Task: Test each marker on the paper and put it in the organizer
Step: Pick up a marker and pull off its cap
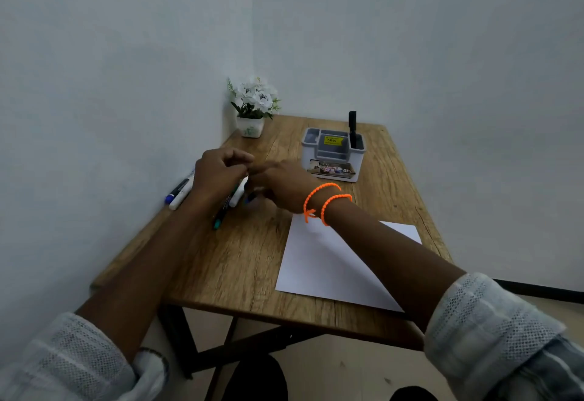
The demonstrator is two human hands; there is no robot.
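Several markers lie in a group at the table's left side: a blue-capped marker (176, 192) near the edge, a green marker (222, 212) and a white marker (238, 194). My left hand (219, 173) hovers over them with its fingers curled together. My right hand (282, 186), with orange bracelets at the wrist, reaches across to meet it. A blurred blue marker end (250, 200) sticks out under the right palm. What the fingertips pinch is hidden. The grey organizer (335, 160) stands at the back with a black marker (352, 128) upright in it. The white paper (328, 261) lies near the front.
A small white pot of white flowers (252, 106) stands in the back left corner against the walls. The wooden table (240, 261) is bounded by walls on the left and back. My right forearm crosses above the paper.
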